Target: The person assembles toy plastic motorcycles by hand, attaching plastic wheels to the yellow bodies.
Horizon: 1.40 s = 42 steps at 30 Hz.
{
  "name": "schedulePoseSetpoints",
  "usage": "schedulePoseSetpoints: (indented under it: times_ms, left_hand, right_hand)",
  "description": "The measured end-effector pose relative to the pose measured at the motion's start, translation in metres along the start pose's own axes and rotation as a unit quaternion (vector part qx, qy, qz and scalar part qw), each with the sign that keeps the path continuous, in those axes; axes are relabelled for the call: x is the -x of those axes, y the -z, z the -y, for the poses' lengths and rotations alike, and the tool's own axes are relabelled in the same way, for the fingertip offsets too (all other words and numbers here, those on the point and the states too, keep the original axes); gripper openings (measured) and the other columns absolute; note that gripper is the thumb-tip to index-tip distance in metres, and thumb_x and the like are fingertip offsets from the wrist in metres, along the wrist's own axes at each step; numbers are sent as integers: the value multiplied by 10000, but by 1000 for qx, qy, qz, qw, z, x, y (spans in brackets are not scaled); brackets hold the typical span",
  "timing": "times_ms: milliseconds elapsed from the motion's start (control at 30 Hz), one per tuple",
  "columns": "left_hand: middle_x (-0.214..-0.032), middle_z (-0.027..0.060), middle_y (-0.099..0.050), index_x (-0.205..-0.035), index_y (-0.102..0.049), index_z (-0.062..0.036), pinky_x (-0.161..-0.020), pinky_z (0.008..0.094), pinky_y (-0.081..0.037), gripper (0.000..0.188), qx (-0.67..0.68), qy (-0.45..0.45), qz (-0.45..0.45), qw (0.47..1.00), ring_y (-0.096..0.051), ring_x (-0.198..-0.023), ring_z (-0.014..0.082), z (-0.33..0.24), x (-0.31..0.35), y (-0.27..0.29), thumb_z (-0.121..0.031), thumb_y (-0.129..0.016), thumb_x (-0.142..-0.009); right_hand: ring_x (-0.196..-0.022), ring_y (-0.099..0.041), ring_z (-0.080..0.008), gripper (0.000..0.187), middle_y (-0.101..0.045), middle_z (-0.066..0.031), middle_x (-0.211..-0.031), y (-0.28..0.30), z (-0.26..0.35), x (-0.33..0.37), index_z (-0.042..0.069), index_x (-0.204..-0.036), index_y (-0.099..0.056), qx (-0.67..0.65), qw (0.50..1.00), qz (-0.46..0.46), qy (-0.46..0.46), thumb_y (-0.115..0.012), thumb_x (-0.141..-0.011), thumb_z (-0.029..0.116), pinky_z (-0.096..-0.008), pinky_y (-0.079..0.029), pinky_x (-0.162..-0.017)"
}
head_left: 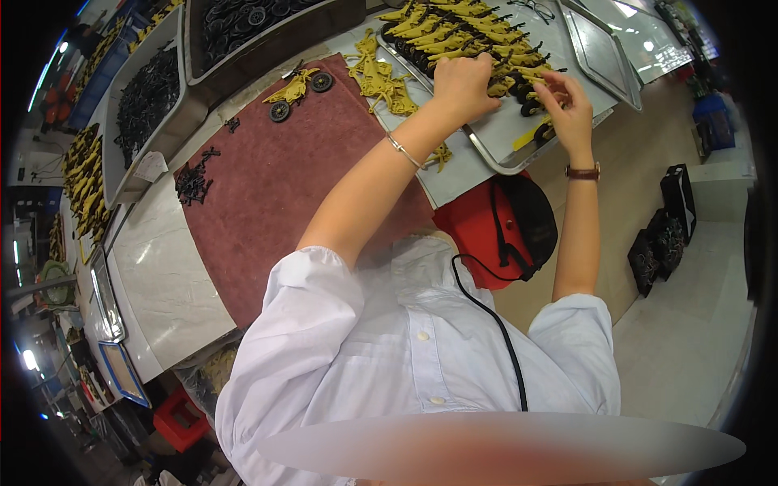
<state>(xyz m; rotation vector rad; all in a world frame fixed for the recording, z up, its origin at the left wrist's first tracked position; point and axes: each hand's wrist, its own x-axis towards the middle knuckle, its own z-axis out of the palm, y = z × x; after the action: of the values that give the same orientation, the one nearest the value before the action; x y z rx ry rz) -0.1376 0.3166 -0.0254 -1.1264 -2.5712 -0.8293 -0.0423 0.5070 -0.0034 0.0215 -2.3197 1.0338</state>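
Observation:
My left hand point(466, 87) reaches over the near edge of a metal tray point(504, 168). Its thumb sticks out to the right, but the other fingers curl away from view, so what they touch is hidden. To its right, my right hand point(569, 105) hovers above the tray's right side, thumb and fingers curved and apart, with nothing visible between them. Rows of yellow plastic parts with black pieces point(454, 36) fill the tray around both hands. A single yellow piece point(527, 138) lies near the tray's front right corner.
On a dark red mat point(300, 186) rest a yellow part with two black wheels point(290, 87) and small black pieces point(193, 185). Loose yellow parts point(381, 81) lie beside the tray. Bins of black parts point(154, 97) stand left. A red and black bag point(498, 231) is below the tray.

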Motion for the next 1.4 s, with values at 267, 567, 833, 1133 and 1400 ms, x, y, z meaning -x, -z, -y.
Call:
schedulePoseSetpoints:
  times_ms: [267,567,833,1133,1400]
  left_hand:
    - [-892,111,-607,-1006,-586,-71,-777,429,-445,630,6,-33,-213,977,-595,-948,286,-5,3,-24,-402,-874,-554]
    - [-1528,224,-216,-1437,-427,-243,-1062,618,-111,850,-112,-52,-208,970,-129,-1412,433,2,10,-38,-680,-628,-736]
    - [-1431,233,-338,-1395,-419,-87,-1070,543,-242,649,-66,-73,-280,955,-281,-1355,409,22,9,7,-315,-671,-843]
    - [-1230,192,-554,-1130,-660,-94,-964,532,-313,443,-247,241,-238,908,-495,-1167,370,212,98,81,-424,-570,-849]
    - [-1146,195,-587,-1085,-698,-96,-915,511,-384,448,-228,327,-90,913,-551,-1091,357,210,136,117,-463,-622,-839]
  right_hand:
    - [-938,-632,-220,230,-643,-86,-996,-6,22,60,44,-998,-681,78,997,6,24,-735,-805,158,-324,-484,-835]
    - [-996,-634,-247,187,-651,-102,-1098,-18,5,65,63,-994,-695,94,994,-53,25,-718,-822,131,-326,-497,-825]
    - [-1021,-598,-299,178,-647,-103,-1070,-37,22,69,63,-999,-685,222,963,-148,38,-697,-834,128,-387,-480,-858]
    - [-820,-629,-311,196,-645,-125,-910,-138,91,59,32,-956,-663,45,997,36,44,-704,-820,168,-396,-508,-717]
    - [-832,-641,-307,351,-625,-124,-942,-198,86,11,54,-1007,-676,246,956,106,117,-704,-822,351,-413,-516,-703]
